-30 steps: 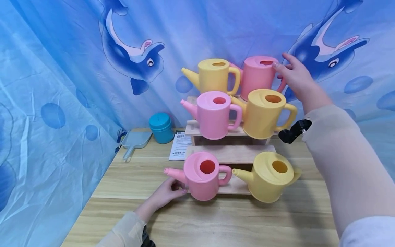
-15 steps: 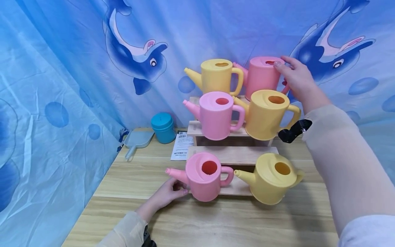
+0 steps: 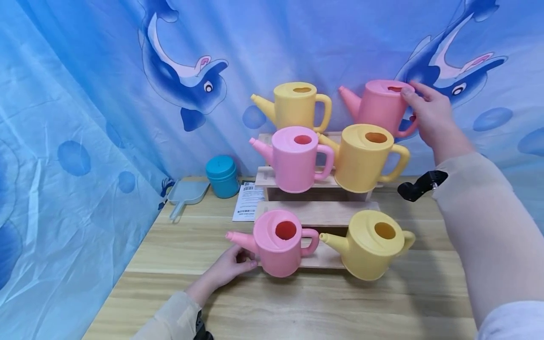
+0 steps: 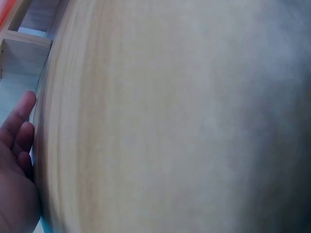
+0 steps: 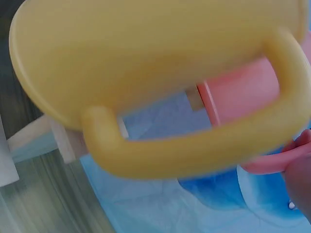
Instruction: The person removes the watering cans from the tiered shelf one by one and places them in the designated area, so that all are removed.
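My right hand (image 3: 433,111) grips a coral-pink watering can (image 3: 382,108) by its top rim and handle side, at the right end of the top row. In the right wrist view, its pink handle (image 5: 272,164) meets my fingers, partly hidden behind a yellow watering can (image 5: 146,58). My left hand (image 3: 229,267) holds the left end of the wooden stand's (image 3: 323,215) lowest step, under the spout of the front pink watering can (image 3: 278,245). The left wrist view shows my left hand's fingers (image 4: 22,116) beside the stand's side piece (image 4: 26,48).
Also on the stand are a yellow can (image 3: 295,108) at top left, a light pink can (image 3: 294,160) and a yellow can (image 3: 363,158) midway, and another yellow can (image 3: 371,245) in front. Left of it are a teal canister (image 3: 223,177), a dustpan (image 3: 188,192) and a paper (image 3: 246,203).
My right hand has moved the coral-pink watering can to the right, away from the top-left yellow can, and its spout now shows fully. My left hand has stayed in place.
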A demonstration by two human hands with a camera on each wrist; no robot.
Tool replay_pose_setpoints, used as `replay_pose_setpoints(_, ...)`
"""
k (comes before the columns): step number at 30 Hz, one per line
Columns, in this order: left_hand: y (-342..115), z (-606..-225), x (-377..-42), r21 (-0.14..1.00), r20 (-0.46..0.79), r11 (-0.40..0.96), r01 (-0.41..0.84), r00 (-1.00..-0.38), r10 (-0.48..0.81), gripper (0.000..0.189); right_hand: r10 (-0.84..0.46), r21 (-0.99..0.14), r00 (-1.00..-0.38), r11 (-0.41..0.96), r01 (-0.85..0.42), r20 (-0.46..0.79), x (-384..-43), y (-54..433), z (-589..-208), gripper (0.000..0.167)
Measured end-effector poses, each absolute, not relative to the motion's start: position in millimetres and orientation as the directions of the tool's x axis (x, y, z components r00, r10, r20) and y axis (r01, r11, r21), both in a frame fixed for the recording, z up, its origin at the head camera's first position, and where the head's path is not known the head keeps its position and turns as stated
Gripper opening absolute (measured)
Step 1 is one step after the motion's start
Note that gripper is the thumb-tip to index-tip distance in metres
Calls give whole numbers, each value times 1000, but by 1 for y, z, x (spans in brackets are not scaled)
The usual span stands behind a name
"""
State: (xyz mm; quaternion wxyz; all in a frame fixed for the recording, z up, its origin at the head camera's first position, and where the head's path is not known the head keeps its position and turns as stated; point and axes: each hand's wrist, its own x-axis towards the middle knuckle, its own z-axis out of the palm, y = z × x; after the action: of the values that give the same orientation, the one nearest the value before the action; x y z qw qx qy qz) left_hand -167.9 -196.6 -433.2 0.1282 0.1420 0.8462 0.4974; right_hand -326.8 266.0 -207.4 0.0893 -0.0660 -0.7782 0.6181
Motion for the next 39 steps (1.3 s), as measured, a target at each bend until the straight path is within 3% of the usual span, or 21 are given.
replay_pose_setpoints(9,-201,-443,-173,875,-71,469,120,-926,370,38,246,-996,-966,36,-80,86,-317,298,-220,74)
replay_pose_setpoints(16,-208,-464,-182,873,-61,472,125,-931,361,39,316,-993,-948,-97,-64,30,-304,319,-233,74)
replay_pose_setpoints(26,-207,-463,-182,877,-63,466,119,-932,357,37,356,-999,-934,-35,-3,-10,-296,338,-265,74)
replay_pose_setpoints(31,-202,-445,-174,887,-65,445,121,-923,380,36,359,-1000,-933,2,13,-11,-299,342,-284,74)
replay_pose_setpoints(39,-196,-434,-170,882,-61,453,132,-920,387,36,395,-982,-918,153,109,-40,-298,342,-321,77)
